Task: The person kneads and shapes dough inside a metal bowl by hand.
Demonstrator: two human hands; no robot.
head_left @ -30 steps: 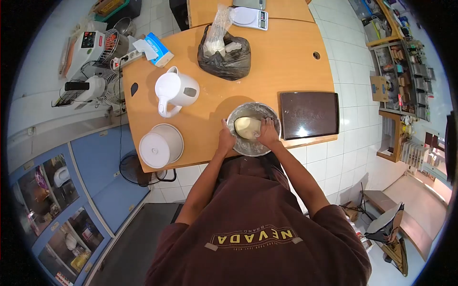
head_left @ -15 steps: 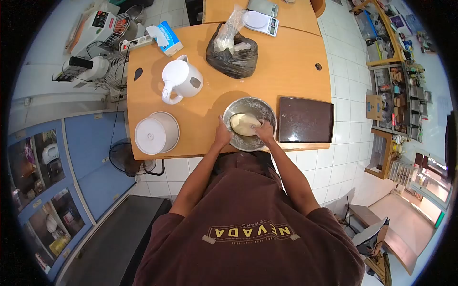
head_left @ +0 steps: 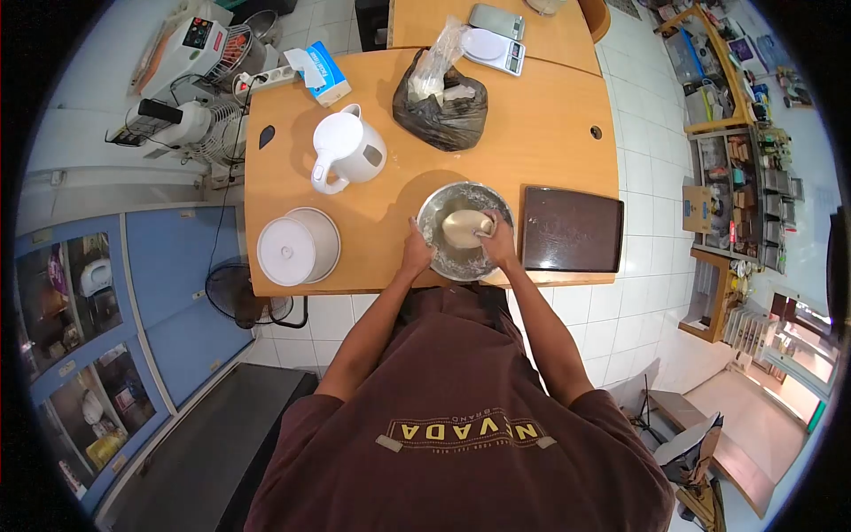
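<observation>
A metal mixing bowl (head_left: 456, 266) stands near the front edge of the wooden table, its inner wall smeared with pale residue. Inside it is a smooth, pale lump of dough (head_left: 463, 229). My left hand (head_left: 417, 249) grips the bowl's left rim, thumb toward the inside. Reaching over the right side, my right hand (head_left: 499, 239) has its fingers closed on the dough's right end. Part of the dough is hidden under those fingers.
Right of the bowl lies a dark baking tray (head_left: 573, 229). A lidded white container (head_left: 299, 248) and a white electric kettle (head_left: 349, 149) stand to the left. Behind are a black plastic bag (head_left: 441, 115), a kitchen scale (head_left: 493, 50) and a tissue box (head_left: 324, 74).
The dough has gone from a wide, stretched shape to a more compact one under my right hand. My left hand stays on the bowl's rim. The whole view has shifted slightly.
</observation>
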